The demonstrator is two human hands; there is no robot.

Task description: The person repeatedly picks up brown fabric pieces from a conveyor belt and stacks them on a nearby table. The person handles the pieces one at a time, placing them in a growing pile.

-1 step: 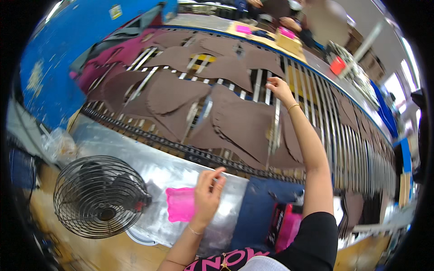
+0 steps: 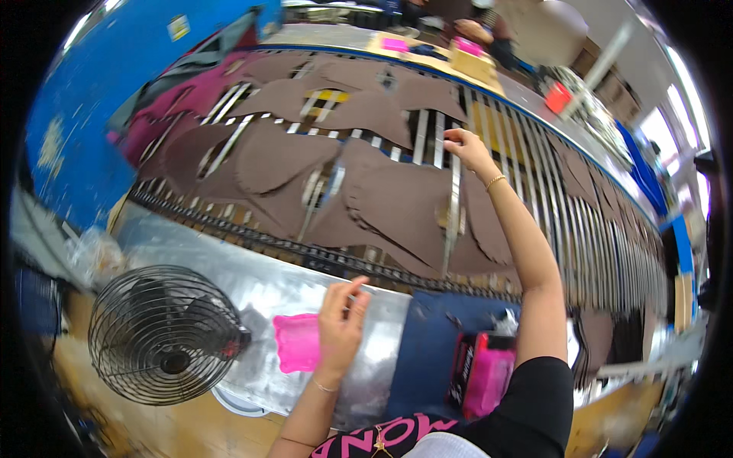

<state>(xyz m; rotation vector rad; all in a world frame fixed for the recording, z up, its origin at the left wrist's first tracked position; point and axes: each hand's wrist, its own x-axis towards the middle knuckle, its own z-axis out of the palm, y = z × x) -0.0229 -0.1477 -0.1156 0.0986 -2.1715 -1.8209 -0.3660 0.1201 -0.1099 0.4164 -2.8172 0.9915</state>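
Note:
Thin brown cut pieces [image 2: 401, 198] with curved edges lie partly overlapped on a conveyor of metal slats [image 2: 421, 137]. My right hand [image 2: 472, 153] reaches over the conveyor, above the slats beside these pieces. Its fingers are loosely bent, and I see nothing in them. Lower down, my left hand [image 2: 341, 328] hovers over the metal table [image 2: 252, 298], its thumb and forefinger apart and nothing between them. Just left of it sits a bright pink tray [image 2: 296, 342] with a wavy edge, partly hidden by the hand.
A black wire-cage fan [image 2: 168, 336] stands at the lower left. A blue machine housing [image 2: 92, 99] rises at the left, with magenta pieces [image 2: 164, 99] near it. By my right arm are a dark blue mat [image 2: 420, 351] and a pink container [image 2: 489, 378]. Another person's hand [image 2: 473, 30] shows beyond the conveyor.
The whole view has shifted slightly, so the conveyor and brown pieces appear a little further left. Both hands keep nearly the same pose, and nothing has been picked up.

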